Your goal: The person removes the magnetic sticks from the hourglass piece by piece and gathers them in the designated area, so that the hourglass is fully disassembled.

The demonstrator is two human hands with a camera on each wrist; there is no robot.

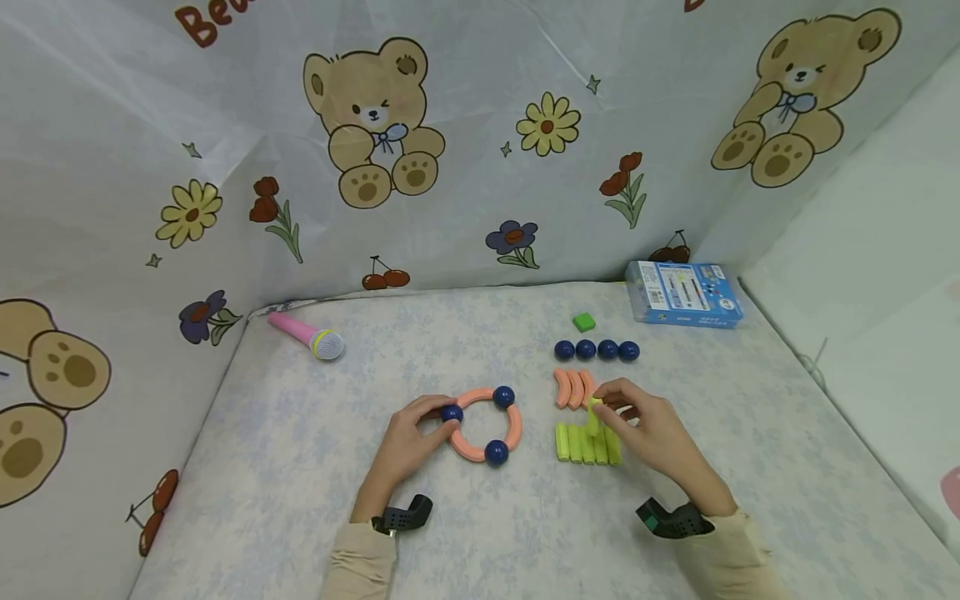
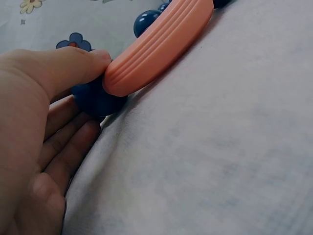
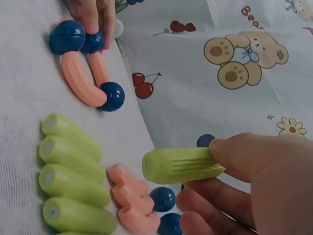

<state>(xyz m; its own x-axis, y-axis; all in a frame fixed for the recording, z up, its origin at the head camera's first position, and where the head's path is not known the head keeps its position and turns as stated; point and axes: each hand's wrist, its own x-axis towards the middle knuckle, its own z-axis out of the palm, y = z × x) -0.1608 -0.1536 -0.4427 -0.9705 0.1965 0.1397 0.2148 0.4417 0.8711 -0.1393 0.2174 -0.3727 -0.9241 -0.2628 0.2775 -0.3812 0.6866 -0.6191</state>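
A ring of curved orange sticks (image 1: 514, 427) joined by three dark blue balls (image 1: 497, 452) lies on the table. My left hand (image 1: 411, 440) grips the ring's left ball (image 2: 100, 98) between thumb and fingers. My right hand (image 1: 651, 423) pinches one end of a yellow-green magnetic stick (image 3: 181, 164), which points away from the fingertips. In the head view that stick overlaps a row of several like green sticks (image 1: 576, 444). Behind the row lie three loose curved orange sticks (image 1: 575, 389), close to the right fingertips.
Several blue balls (image 1: 586, 350) form a line behind the loose orange sticks, with a small green block (image 1: 583, 322) beyond. A blue box (image 1: 686, 293) stands at the back right. At the back left lies a pink toy microphone (image 1: 307, 335). Printed cloth (image 1: 465, 150) hangs behind the table.
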